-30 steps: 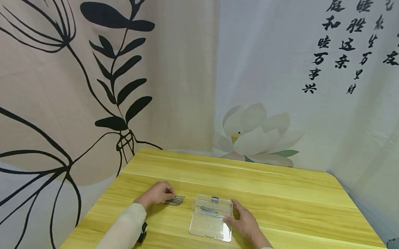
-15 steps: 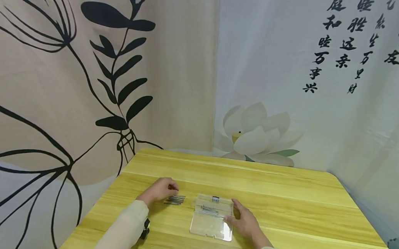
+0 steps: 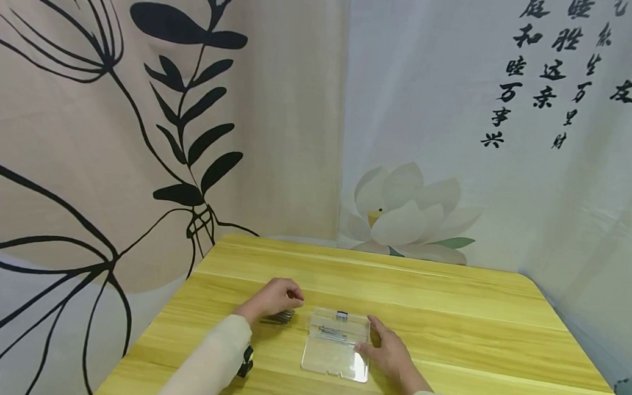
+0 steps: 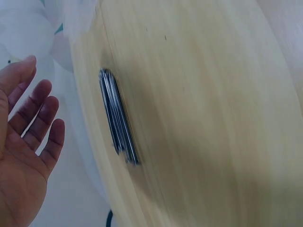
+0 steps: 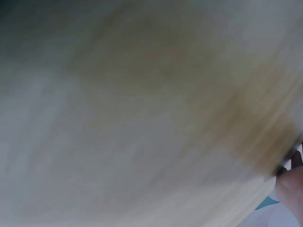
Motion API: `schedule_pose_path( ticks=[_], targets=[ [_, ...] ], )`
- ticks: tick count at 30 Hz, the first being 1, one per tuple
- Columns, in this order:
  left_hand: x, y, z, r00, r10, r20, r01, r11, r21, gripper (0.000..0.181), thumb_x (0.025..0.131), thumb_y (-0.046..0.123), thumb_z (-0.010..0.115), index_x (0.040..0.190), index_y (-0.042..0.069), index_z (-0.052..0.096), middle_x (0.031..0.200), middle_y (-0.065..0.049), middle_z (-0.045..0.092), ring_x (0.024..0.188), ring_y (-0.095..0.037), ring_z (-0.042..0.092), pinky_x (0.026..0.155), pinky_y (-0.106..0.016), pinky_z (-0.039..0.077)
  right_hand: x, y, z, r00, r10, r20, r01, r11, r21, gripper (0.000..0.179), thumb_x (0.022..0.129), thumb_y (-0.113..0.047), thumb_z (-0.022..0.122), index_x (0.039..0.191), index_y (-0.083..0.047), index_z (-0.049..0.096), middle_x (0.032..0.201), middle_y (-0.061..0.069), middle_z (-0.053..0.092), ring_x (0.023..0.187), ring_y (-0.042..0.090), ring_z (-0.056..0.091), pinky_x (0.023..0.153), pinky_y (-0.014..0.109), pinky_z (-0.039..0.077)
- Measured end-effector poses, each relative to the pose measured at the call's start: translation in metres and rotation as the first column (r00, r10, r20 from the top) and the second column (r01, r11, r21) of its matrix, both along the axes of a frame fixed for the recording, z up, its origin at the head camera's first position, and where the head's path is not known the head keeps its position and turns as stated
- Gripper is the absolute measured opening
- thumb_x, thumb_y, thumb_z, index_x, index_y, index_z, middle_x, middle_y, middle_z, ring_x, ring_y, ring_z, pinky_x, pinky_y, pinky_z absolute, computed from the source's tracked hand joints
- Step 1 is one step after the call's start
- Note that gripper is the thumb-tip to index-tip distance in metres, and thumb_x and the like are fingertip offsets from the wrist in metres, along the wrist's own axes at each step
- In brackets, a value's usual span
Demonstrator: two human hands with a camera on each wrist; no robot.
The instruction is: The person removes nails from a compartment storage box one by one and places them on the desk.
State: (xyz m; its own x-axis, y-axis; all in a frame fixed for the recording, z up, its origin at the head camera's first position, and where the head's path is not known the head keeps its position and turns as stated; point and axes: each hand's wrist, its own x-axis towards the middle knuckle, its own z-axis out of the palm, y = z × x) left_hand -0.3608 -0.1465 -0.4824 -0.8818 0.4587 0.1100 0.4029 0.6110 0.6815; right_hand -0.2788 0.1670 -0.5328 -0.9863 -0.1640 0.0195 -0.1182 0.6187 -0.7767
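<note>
One clear box (image 3: 361,327) sits on the one table (image 3: 466,330) I'm watching, its transparent lid (image 3: 331,359) laid open towards the person. I count two hands and two groups of thin metal rods. A few rods (image 3: 333,333) lie inside the box, overlapping too much for me to number; a small dark piece (image 3: 342,315) shows at its far side. Several more, a bundle (image 4: 118,118), lie on the table left of the box.

The left hand (image 3: 276,297) hovers by that bundle, its forearm hiding part of it from my head view. Three fingers are bent and spread; thumb and index sit close, and I can't tell whether they pinch anything. The right hand (image 3: 391,354) grips the box's right edge, thumb and fingers apart. Beyond the box hangs a printed cloth (image 3: 291,116).
</note>
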Motion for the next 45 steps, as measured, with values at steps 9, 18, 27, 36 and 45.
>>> schedule_pose_path(
  ticks=[9, 18, 27, 36, 45],
  targets=[
    [0.005, 0.023, 0.001, 0.998, -0.062, -0.005, 0.062, 0.998, 0.014, 0.013, 0.093, 0.012, 0.071, 0.102, 0.003, 0.072, 0.093, 0.002, 0.065, 0.086, -0.018, 0.059, 0.075, -0.034, 0.05, -0.002, 0.0, -0.001, 1.0, 0.002, -0.002, -0.002, 1.0, 0.002, 0.078, 0.089, -0.038, 0.074, 0.153, -0.009, 0.037, 0.145, 0.021, 0.048, 0.134, 0.051, 0.036, 0.106, 0.068, 0.026],
    [0.008, 0.041, -0.005, 0.998, -0.069, 0.011, 0.069, 0.998, -0.004, 0.01, 0.092, 0.014, 0.073, 0.1, 0.008, 0.073, 0.096, 0.006, 0.064, 0.091, -0.015, 0.059, 0.08, -0.033, 0.049, -0.001, 0.001, -0.002, 1.0, 0.001, -0.003, -0.001, 1.0, -0.003, 0.078, 0.089, -0.036, 0.075, 0.152, -0.008, 0.038, 0.145, 0.022, 0.048, 0.134, 0.051, 0.037, 0.106, 0.067, 0.027],
    [0.011, 0.054, -0.016, 0.996, -0.083, 0.025, 0.083, 0.997, 0.01, 0.01, 0.091, 0.016, 0.074, 0.101, 0.013, 0.073, 0.096, 0.008, 0.065, 0.093, -0.015, 0.06, 0.081, -0.031, 0.049, -0.002, 0.002, -0.002, 1.0, -0.008, 0.002, 0.008, 1.0, -0.006, 0.079, 0.089, -0.038, 0.074, 0.152, -0.008, 0.038, 0.144, 0.023, 0.049, 0.134, 0.052, 0.036, 0.105, 0.069, 0.025],
    [0.012, 0.059, -0.022, 0.996, -0.086, 0.035, 0.087, 0.996, -0.006, 0.008, 0.091, 0.019, 0.074, 0.099, 0.017, 0.074, 0.101, 0.01, 0.064, 0.099, -0.013, 0.059, 0.086, -0.033, 0.049, 0.0, 0.002, -0.002, 1.0, -0.009, 0.003, 0.009, 1.0, -0.01, 0.079, 0.089, -0.039, 0.074, 0.152, -0.01, 0.038, 0.144, 0.022, 0.048, 0.134, 0.052, 0.036, 0.105, 0.07, 0.025],
    [0.016, 0.064, -0.025, 0.995, -0.09, 0.045, 0.092, 0.995, -0.031, 0.008, 0.089, 0.017, 0.076, 0.097, 0.015, 0.075, 0.102, 0.006, 0.067, 0.099, -0.018, 0.06, 0.086, -0.032, 0.05, -0.002, 0.001, -0.003, 1.0, -0.008, 0.003, 0.008, 1.0, -0.021, 0.078, 0.089, -0.037, 0.074, 0.152, -0.009, 0.038, 0.144, 0.022, 0.049, 0.135, 0.05, 0.036, 0.106, 0.069, 0.025]
  ],
)
